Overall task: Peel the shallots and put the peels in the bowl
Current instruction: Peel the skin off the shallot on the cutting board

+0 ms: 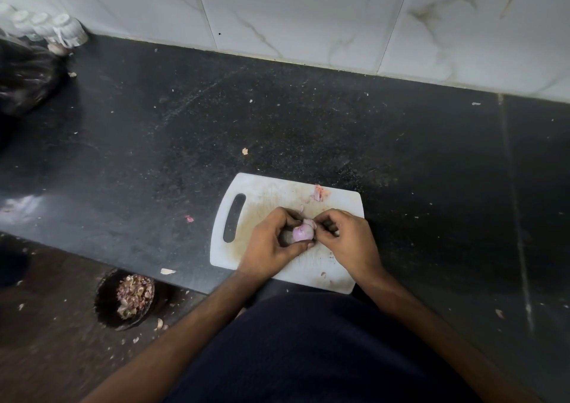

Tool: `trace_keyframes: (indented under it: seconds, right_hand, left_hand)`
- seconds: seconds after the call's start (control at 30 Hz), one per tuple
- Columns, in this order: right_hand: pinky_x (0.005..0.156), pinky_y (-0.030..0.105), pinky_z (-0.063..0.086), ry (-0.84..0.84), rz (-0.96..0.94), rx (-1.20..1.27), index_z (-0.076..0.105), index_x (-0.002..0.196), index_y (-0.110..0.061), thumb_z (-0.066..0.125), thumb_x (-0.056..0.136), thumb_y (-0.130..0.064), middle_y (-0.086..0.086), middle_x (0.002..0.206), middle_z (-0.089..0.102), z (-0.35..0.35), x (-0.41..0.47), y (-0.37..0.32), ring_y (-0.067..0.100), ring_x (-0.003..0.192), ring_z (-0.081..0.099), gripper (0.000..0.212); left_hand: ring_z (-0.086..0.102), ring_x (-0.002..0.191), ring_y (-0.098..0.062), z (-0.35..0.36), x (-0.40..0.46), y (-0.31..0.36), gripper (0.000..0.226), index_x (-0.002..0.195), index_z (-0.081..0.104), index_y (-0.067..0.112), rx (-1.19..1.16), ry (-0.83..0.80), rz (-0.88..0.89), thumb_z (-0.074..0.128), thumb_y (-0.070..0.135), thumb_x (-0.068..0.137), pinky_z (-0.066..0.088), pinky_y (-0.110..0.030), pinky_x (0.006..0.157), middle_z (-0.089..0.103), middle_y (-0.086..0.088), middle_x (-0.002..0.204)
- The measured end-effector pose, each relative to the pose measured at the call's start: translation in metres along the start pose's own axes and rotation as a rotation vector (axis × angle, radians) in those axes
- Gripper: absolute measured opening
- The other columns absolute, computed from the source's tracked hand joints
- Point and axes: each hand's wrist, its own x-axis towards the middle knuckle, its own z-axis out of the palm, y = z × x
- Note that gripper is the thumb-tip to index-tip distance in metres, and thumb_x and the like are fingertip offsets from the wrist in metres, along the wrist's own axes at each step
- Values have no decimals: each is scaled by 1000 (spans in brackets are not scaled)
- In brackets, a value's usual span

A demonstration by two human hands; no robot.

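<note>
A pale pink shallot (302, 233) is held just above the white cutting board (268, 196). My left hand (271, 245) cups it from the left and below. My right hand (348, 239) pinches a flap of skin at the shallot's upper right. Loose peel pieces (318, 193) lie near the board's far edge. A dark bowl (106, 302) filled with brownish-purple peels sits on the floor below the counter edge, at the lower left.
The black stone counter (308, 125) is strewn with small peel scraps (245, 151). A black plastic bag (24, 78) and white ribbed cups (66, 29) stand at the far left corner. A marble-tiled wall (308, 10) runs behind.
</note>
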Motion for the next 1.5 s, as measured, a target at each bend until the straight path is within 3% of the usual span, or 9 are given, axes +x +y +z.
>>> trace_keyframes:
  seconds: [0.2, 0.4, 0.5, 0.7, 0.83, 1.03, 1.1, 1.23, 1.5]
  right_hand:
    - [67, 38, 61, 72, 99, 6, 71, 93, -17, 73, 89, -23, -11, 82, 71, 5, 5, 2, 6, 75, 69, 8]
    - [59, 41, 61, 145, 115, 75, 68, 94, -17, 72, 89, -22, -11, 84, 69, 4, 3, 6, 9, 73, 69, 8]
    - [65, 40, 58, 159, 70, 70, 64, 94, -19, 68, 92, -22, -12, 89, 67, 3, 1, 4, 8, 77, 67, 5]
    - [85, 31, 54, -63, -172, -137, 53, 139, -29, 43, 101, -37, -15, 134, 54, -1, -7, -7, 6, 115, 59, 40]
    - [81, 37, 55, -100, -204, -275, 55, 136, -32, 43, 105, -44, -16, 126, 57, 3, -5, -6, 9, 114, 58, 36]
    - [76, 28, 51, -72, -178, -222, 60, 122, -31, 53, 103, -29, -18, 114, 62, 3, -7, -2, 6, 106, 61, 21]
    - [76, 26, 50, -76, -172, -218, 61, 122, -30, 55, 101, -24, -18, 114, 61, 4, -7, -2, 4, 105, 60, 23]
    - [75, 32, 55, -97, -184, -225, 60, 127, -32, 57, 98, -17, -17, 115, 59, 4, -8, -2, 4, 106, 59, 33]
    - [70, 36, 57, 26, -150, -143, 69, 118, -21, 55, 89, 3, -6, 105, 53, 4, -6, 4, 12, 92, 59, 40]
  left_hand:
    - [64, 107, -13, -1, -2, -1, 35, 85, 57, 9, 118, 54, 137, 91, 13, 77, 52, -20, 84, 63, 0, 112]
    - [67, 103, -17, 1, -3, -2, 35, 95, 59, 14, 97, 69, 66, 89, 16, 77, 58, -38, 80, 68, 10, 108]
    - [69, 109, -12, 2, -5, -1, 35, 99, 60, 15, 46, 64, 0, 88, 17, 78, 59, -38, 85, 71, 12, 115]
    - [69, 109, -17, 1, -4, 0, 41, 97, 52, 27, -20, 67, 2, 85, 7, 81, 58, -39, 84, 70, 9, 117]
    - [67, 105, -19, 0, -3, 1, 52, 102, 44, 38, 40, 61, 36, 84, 10, 83, 57, -39, 84, 65, 6, 116]
    - [66, 101, -18, -2, -2, -3, 51, 105, 51, 26, 46, 45, 56, 85, 2, 77, 56, -32, 81, 63, 2, 111]
    - [66, 101, -17, -1, 0, -6, 47, 107, 54, 16, 66, 19, 60, 88, 9, 77, 57, -33, 81, 63, 2, 110]
    - [67, 106, -8, 4, -2, -3, 59, 115, 55, 21, 77, -18, -36, 94, 34, 73, 58, -28, 86, 67, 7, 113]
    - [67, 104, -8, 5, -5, -5, 44, 109, 55, 23, 87, -37, -42, 88, 30, 82, 56, -31, 88, 70, 8, 113]
